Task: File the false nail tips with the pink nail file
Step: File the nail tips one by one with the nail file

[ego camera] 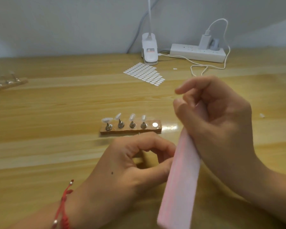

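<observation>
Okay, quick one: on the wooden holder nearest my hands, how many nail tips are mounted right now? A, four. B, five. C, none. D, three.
A: four nail tips stand in a row on the wooden holder, and the fifth spot at its right end shows only a bare silver disc.

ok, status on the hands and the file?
Right hand grips the pink file. Left hand curled beside the file, contents hidden. Four nail tips on the stand, fifth spot bare. Nothing in the way.
</observation>
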`<state>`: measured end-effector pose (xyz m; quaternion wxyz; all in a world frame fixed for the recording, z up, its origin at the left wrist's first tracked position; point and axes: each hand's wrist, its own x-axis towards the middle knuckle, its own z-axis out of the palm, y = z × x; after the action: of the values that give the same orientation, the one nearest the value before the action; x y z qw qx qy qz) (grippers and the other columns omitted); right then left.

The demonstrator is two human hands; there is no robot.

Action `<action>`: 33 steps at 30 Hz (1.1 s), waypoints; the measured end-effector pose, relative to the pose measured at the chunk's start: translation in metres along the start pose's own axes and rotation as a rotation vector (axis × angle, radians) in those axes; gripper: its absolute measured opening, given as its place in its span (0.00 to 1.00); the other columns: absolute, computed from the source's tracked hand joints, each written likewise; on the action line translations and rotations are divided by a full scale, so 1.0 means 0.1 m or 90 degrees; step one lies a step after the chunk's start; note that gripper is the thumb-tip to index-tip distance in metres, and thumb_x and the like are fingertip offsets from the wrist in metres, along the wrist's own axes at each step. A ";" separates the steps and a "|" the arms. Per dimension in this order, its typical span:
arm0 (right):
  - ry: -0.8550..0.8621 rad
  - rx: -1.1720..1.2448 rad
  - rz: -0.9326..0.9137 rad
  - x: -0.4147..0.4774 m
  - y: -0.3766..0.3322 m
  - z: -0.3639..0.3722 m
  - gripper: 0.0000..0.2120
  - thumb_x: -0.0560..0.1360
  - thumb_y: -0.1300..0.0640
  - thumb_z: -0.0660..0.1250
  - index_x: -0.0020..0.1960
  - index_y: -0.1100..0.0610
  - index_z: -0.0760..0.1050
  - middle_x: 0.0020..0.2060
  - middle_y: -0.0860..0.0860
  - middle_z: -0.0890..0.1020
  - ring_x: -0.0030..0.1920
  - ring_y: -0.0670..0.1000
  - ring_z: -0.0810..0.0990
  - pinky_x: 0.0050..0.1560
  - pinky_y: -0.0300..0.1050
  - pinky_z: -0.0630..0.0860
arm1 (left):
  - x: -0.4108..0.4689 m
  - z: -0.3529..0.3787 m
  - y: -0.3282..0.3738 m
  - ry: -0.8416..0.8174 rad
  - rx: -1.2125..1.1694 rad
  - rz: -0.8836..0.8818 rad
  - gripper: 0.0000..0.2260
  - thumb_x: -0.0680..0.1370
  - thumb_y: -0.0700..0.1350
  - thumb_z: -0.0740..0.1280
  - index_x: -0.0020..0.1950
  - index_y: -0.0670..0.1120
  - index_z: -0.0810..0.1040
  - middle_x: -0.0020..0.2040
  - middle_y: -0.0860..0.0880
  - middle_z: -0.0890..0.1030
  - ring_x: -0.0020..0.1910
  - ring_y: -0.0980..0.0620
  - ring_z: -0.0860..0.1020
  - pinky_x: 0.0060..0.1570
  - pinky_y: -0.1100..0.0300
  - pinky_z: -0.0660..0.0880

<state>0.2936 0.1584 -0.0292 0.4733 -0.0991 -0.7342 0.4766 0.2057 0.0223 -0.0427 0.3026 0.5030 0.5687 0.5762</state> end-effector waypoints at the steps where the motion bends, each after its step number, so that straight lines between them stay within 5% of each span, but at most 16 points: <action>1: 0.008 -0.004 0.011 0.03 0.03 -0.02 0.15 0.72 0.69 0.68 0.44 0.48 0.77 0.31 0.48 0.72 0.34 0.43 0.71 0.38 0.34 0.69 | 0.00 0.00 -0.01 0.010 0.007 -0.002 0.04 0.69 0.51 0.72 0.41 0.52 0.83 0.37 0.51 0.81 0.32 0.64 0.74 0.33 0.73 0.68; 4: 0.098 -0.015 0.101 0.23 0.15 -0.17 0.16 0.74 0.70 0.67 0.44 0.48 0.77 0.33 0.46 0.72 0.35 0.47 0.70 0.38 0.40 0.69 | 0.00 -0.01 -0.03 0.041 0.011 -0.024 0.07 0.67 0.56 0.71 0.41 0.55 0.83 0.38 0.53 0.82 0.37 0.60 0.76 0.37 0.68 0.70; 9: 0.151 0.026 0.206 0.40 0.23 -0.39 0.15 0.75 0.68 0.67 0.42 0.47 0.78 0.33 0.45 0.72 0.33 0.45 0.70 0.33 0.36 0.69 | 0.03 -0.05 0.03 0.087 -0.099 -0.045 0.05 0.67 0.51 0.76 0.40 0.54 0.84 0.34 0.59 0.82 0.36 0.67 0.78 0.37 0.77 0.71; 14: -0.128 0.051 0.098 0.42 0.01 -0.49 0.07 0.70 0.60 0.71 0.43 0.48 0.82 0.33 0.46 0.79 0.33 0.44 0.75 0.37 0.33 0.72 | 0.05 -0.12 0.00 0.123 -0.132 -0.060 0.07 0.68 0.54 0.75 0.42 0.53 0.85 0.36 0.58 0.82 0.35 0.65 0.77 0.38 0.76 0.71; 18: -0.351 -0.074 -0.001 0.24 -0.07 -0.38 0.10 0.71 0.51 0.75 0.52 0.46 0.84 0.38 0.48 0.81 0.36 0.55 0.73 0.37 0.44 0.70 | 0.05 -0.14 -0.04 0.120 -0.155 -0.075 0.10 0.67 0.55 0.71 0.43 0.53 0.85 0.35 0.56 0.81 0.36 0.64 0.77 0.40 0.74 0.72; 26: -0.396 -0.132 -0.057 0.17 -0.12 -0.31 0.10 0.71 0.51 0.72 0.53 0.48 0.83 0.43 0.40 0.84 0.46 0.48 0.81 0.49 0.36 0.72 | 0.04 -0.14 -0.02 0.118 -0.160 -0.087 0.07 0.66 0.54 0.72 0.39 0.53 0.85 0.34 0.56 0.82 0.35 0.65 0.78 0.38 0.75 0.71; 33: -0.409 -0.082 0.031 0.15 -0.14 -0.30 0.09 0.68 0.50 0.74 0.49 0.46 0.85 0.43 0.42 0.85 0.46 0.47 0.82 0.45 0.32 0.72 | 0.05 -0.11 0.10 0.132 -0.150 -0.101 0.03 0.61 0.50 0.76 0.32 0.53 0.84 0.31 0.58 0.81 0.33 0.67 0.78 0.34 0.79 0.69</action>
<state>0.3131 0.1780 -0.0061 0.1986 0.0090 -0.8721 0.4472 0.1965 0.0212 -0.0307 0.3437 0.3556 0.5634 0.6619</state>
